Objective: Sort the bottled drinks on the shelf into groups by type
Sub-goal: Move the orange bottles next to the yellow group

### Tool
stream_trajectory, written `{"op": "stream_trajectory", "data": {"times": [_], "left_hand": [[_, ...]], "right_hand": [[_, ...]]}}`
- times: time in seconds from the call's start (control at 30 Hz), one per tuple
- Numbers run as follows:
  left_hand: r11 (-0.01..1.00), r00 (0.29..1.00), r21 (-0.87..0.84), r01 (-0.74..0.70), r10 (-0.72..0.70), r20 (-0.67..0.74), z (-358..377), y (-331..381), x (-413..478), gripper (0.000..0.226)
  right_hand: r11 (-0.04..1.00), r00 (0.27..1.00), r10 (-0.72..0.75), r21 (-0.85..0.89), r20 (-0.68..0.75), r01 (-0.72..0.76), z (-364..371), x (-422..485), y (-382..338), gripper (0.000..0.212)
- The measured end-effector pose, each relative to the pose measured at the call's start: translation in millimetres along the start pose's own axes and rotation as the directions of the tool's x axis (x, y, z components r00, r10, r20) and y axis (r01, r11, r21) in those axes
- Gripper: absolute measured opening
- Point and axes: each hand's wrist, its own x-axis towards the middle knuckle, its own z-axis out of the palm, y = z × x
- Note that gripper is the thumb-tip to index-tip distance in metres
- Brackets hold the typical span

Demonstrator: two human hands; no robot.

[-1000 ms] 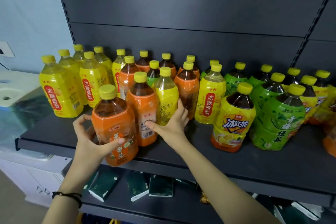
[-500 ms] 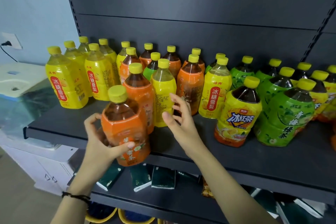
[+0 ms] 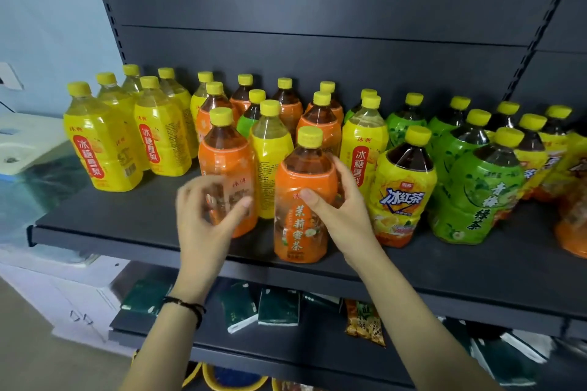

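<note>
Your right hand wraps the near orange bottle, likely grouping it beside the second orange bottle. Your blurred left hand hovers curled, grip unclear.

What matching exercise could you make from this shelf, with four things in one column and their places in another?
Things:
1. front orange bottle
2. leftmost yellow bottle
3. front green bottle
4. dark green packets

Places:
A. on the lower shelf
B. at the left end of the drinks shelf
C. gripped by the right hand
D. just right of the iced-tea bottle

Pairs: 1-C, 2-B, 3-D, 4-A.
</note>
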Motion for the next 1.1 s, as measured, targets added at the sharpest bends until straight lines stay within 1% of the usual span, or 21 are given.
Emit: {"op": "stream_trajectory", "data": {"times": [0.03, 0.07, 0.1, 0.13, 0.17, 0.2, 0.23, 0.27, 0.37, 0.43, 0.53, 0.6, 0.7, 0.8, 0.9, 0.93, 0.97, 1.0, 1.03, 1.07, 1.1], "left_hand": [[0.999, 0.997, 0.040, 0.031, -0.028, -0.073, -0.8, -3.6, 7.1, 0.069], [0.994, 0.990, 0.063, 0.086, -0.078, -0.115, -0.5, -7.7, 15.2, 0.082], [0.988, 0.985, 0.064, 0.139, -0.131, -0.110, 0.4, -13.2, 23.7, 0.096], [0.983, 0.982, 0.037, 0.182, -0.180, -0.055, 2.2, -20.2, 31.4, 0.106], [0.975, 0.975, -0.014, 0.220, -0.219, 0.027, 4.6, -25.5, 37.6, 0.113], [0.967, 0.964, -0.056, 0.250, -0.244, 0.106, 6.8, -30.3, 41.0, 0.115], [0.965, 0.958, -0.070, 0.254, -0.242, 0.153, 8.6, -34.1, 43.0, 0.114], [0.969, 0.961, -0.052, 0.241, -0.230, 0.154, 9.8, -37.3, 43.8, 0.113], [0.979, 0.978, -0.012, 0.203, -0.203, 0.049, 10.6, -48.6, 46.3, 0.110], [0.979, 0.978, 0.020, 0.204, -0.203, -0.040, 9.7, -57.5, 50.0, 0.111], [0.969, 0.965, 0.109, 0.223, -0.203, -0.168, 12.2, -65.9, 59.7, 0.115], [0.951, 0.948, 0.170, 0.260, -0.217, -0.233, 15.1, -66.5, 69.3, 0.116], [0.942, 0.946, 0.206, 0.267, -0.215, -0.243, 20.4, -67.3, 83.4, 0.117], [0.927, 0.948, 0.239, 0.288, -0.241, -0.208, 25.2, -67.3, 92.4, 0.120], [0.914, 0.942, 0.240, 0.326, -0.292, -0.167, 25.6, -66.5, 97.9, 0.130], [0.914, 0.940, 0.244, 0.323, -0.280, -0.195, 24.1, -63.2, 95.9, 0.129], [0.921, 0.941, 0.255, 0.295, -0.233, -0.245, 23.5, -58.6, 91.1, 0.122], [0.940, 0.945, 0.252, 0.231, -0.155, -0.287, 24.1, -50.9, 83.4, 0.110], [0.964, 0.955, 0.228, 0.138, -0.069, -0.289, 27.3, -42.4, 74.6, 0.097], [0.984, 0.968, 0.171, 0.039, 0.005, -0.250, 32.6, -33.0, 66.4, 0.086], [0.996, 0.983, 0.082, -0.028, 0.042, -0.177, 41.0, -25.8, 59.5, 0.079]], "right_hand": [[1.000, 0.999, -0.002, -0.008, -0.035, 0.001, -2.9, 2.9, 2.5, 0.072], [1.000, 0.997, -0.004, -0.028, -0.073, 0.002, -5.4, 6.3, 4.9, 0.075], [0.999, 0.994, -0.006, -0.050, -0.108, 0.001, -7.6, 10.2, 6.5, 0.077], [0.998, 0.990, -0.007, -0.069, -0.140, -0.003, -9.6, 14.3, 7.7, 0.078], [0.996, 0.987, -0.007, -0.084, -0.162, -0.007, -11.7, 19.2, 8.4, 0.079], [0.996, 0.985, -0.005, -0.094, -0.174, -0.011, -13.6, 24.1, 9.0, 0.079], [0.995, 0.985, -0.005, -0.096, -0.175, -0.012, -15.4, 29.2, 9.7, 0.079], [0.996, 0.986, -0.005, -0.092, -0.168, -0.010, -16.6, 34.4, 10.0, 0.076], [0.997, 0.989, 0.010, -0.080, -0.150, -0.022, -17.5, 47.0, 12.2, 0.067], [0.996, 0.988, 0.012, -0.082, -0.153, -0.025, -16.0, 52.3, 14.4, 0.066], [0.997, 0.987, -0.006, -0.075, -0.162, -0.006, -13.1, 56.7, 16.7, 0.066], [0.997, 0.987, -0.007, -0.073, -0.161, -0.004, -10.6, 58.5, 17.9, 0.066], [0.997, 0.987, -0.004, -0.079, -0.160, -0.009, -10.0, 60.6, 19.1, 0.071], [0.997, 0.986, -0.011, -0.083, -0.166, -0.003, -10.9, 61.3, 20.2, 0.073], [0.998, 0.985, -0.008, -0.064, -0.170, -0.003, -9.8, 60.6, 21.6, 0.071], [0.998, 0.985, -0.006, -0.058, -0.171, -0.005, -9.3, 60.1, 22.2, 0.071], [0.999, 0.985, -0.003, -0.054, -0.173, -0.006, -9.2, 59.9, 22.6, 0.071], [0.999, 0.985, -0.001, -0.052, -0.174, -0.008, -9.4, 60.0, 22.8, 0.071], [0.999, 0.984, 0.002, -0.052, -0.176, -0.012, -9.9, 60.0, 22.8, 0.072], [0.998, 0.984, 0.004, -0.053, -0.176, -0.013, -10.5, 60.0, 22.4, 0.073], [0.998, 0.984, 0.002, -0.057, -0.177, -0.012, -10.7, 59.8, 21.9, 0.073]]}}
